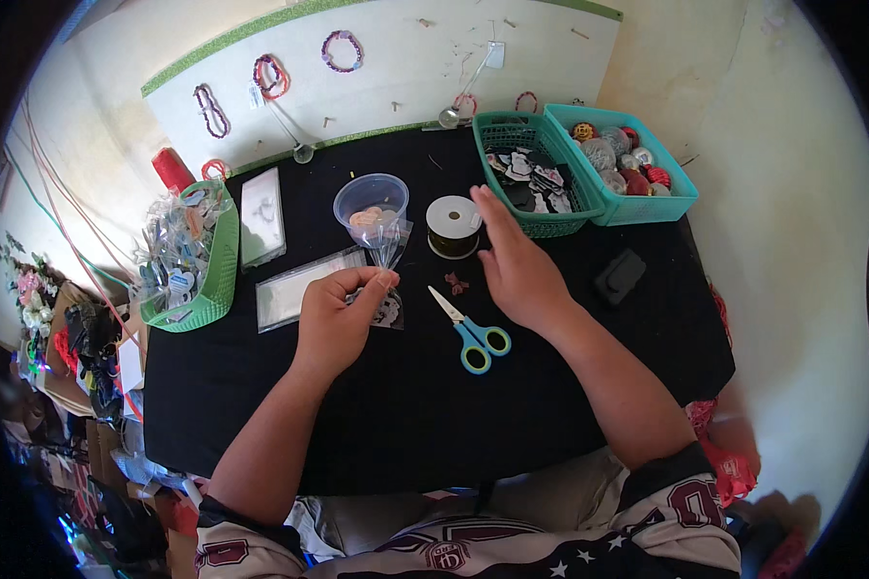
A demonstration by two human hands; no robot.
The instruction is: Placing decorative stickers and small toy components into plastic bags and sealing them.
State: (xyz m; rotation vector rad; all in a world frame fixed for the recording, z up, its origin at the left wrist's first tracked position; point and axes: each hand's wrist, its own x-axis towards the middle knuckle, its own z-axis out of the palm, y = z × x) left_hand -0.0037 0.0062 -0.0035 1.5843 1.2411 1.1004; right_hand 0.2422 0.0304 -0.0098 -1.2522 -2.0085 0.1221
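Observation:
My left hand point(342, 311) pinches the gathered neck of a small clear plastic bag point(387, 247) between thumb and fingertips. Below the pinch, a black-and-white piece point(387, 313) shows through the plastic, partly hidden by the hand. My right hand point(514, 271) holds nothing; its fingers are stretched out, with the thumb apart. Its fingertips are beside a white-flanged spool of dark ribbon point(454, 223); whether they touch cannot be told. Between my hands lie a small brown ribbon bow point(456, 283) and scissors with blue handles point(472, 334), their blades pointing away from me.
A clear plastic tub point(371, 189) holds round tan pieces. Packs of clear bags point(262, 213) lie left, beside a green basket point(221, 282) of bagged items. At back right stand a dark green basket point(543, 224) of cutouts and a turquoise basket point(652, 211) of ornaments. A black object point(620, 278) lies right.

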